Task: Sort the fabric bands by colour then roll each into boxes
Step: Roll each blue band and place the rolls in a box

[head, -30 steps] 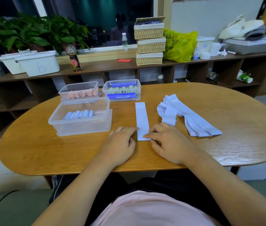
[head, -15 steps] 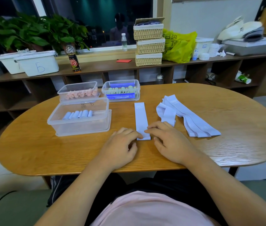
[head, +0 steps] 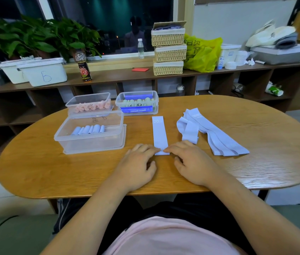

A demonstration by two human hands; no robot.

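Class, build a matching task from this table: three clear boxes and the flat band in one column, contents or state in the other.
Column A: 1 nearest box; 2 far left box; 3 far right box; 4 flat band.
Column B: a pink rolls; b touched by left hand and right hand; c pale blue rolls; d pale green rolls.
Pairs: 1-c; 2-a; 3-d; 4-b.

Your left hand [head: 136, 166] and right hand [head: 191, 162] lie at the frame's centre on the wooden table [head: 53, 172], their index fingertips pressing the near end of a flat pale blue band [head: 159, 133]. More pale blue bands [head: 219, 140] are heaped to the right. Left of centre, a clear box [head: 90, 144] holds blue rolls [head: 88, 130].
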